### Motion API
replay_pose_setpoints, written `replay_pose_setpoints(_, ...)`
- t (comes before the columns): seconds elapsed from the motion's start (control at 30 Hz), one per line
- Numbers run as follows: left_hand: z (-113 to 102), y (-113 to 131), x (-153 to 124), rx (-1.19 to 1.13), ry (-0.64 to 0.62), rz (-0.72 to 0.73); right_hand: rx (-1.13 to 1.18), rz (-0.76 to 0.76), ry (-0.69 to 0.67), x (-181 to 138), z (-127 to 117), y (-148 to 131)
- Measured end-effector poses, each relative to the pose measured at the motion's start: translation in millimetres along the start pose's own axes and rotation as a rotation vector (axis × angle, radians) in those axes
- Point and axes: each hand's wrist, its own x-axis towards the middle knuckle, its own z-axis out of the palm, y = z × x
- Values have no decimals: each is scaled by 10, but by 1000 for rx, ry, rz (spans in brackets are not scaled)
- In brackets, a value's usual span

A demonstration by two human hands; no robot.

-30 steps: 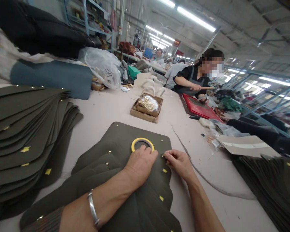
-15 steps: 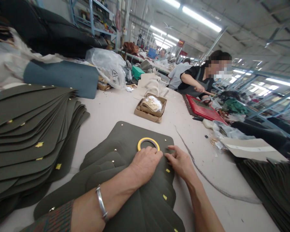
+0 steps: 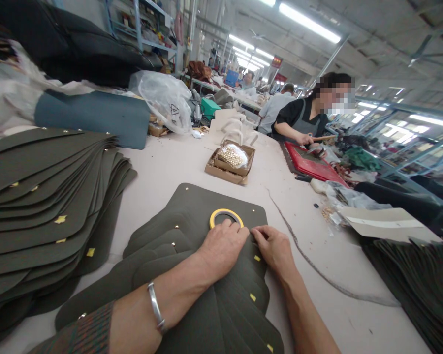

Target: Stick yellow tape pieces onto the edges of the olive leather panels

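Note:
My left hand (image 3: 221, 248) is closed on the near rim of a roll of yellow tape (image 3: 216, 215), over the fanned stack of dark olive panels (image 3: 203, 201). Close beside it, my right hand (image 3: 275, 248) pinches thumb and forefinger together near the right edge of the top panel. What lies in that pinch, if anything, is too small to make out. Small yellow tape pieces (image 3: 253, 297) stick along the right edges of the panels, and small metal studs (image 3: 176, 227) show on several of them.
A second fanned stack of olive panels (image 3: 59, 196) lies at left, another dark stack (image 3: 402, 275) at right. Ahead sits a cardboard box (image 3: 227, 174) with gold-coloured beads in a bag. A cord (image 3: 299, 253) runs along the table. Beyond, a co-worker (image 3: 299, 120) holds a tool over a red tray (image 3: 313, 164).
My right hand has moved slightly left, its fingers closing from apart into a pinch beside my left hand. My left hand stays on the tape roll. The co-worker's arm has shifted.

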Motion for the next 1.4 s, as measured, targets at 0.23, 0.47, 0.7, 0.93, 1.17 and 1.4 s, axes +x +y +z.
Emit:
replay_pose_setpoints(0.23, 3, -4, -2, -55, 138, 24, 106, 58, -249, -72, -189, -11)
replay_pose_setpoints(0.47, 41, -10, 8, -136, 199, 69, 273, 2, -357, -127, -316, 72)
replay_pose_setpoints(0.7, 40, -10, 0, -232, 246, 77, 431, -305, 40, -174, -278, -96)
replay_pose_setpoints(0.93, 47, 6, -13, -223, 225, 22, 333, -506, 129, -185, -207, -191)
replay_pose_setpoints(1.17, -1, 12, -5, -203, 155, -17, 208, -532, 220, -191, -150, -180)
replay_pose_setpoints(1.4, -44, 8, -7, -131, 198, -23, 489, -127, 120, -222, -153, -338)
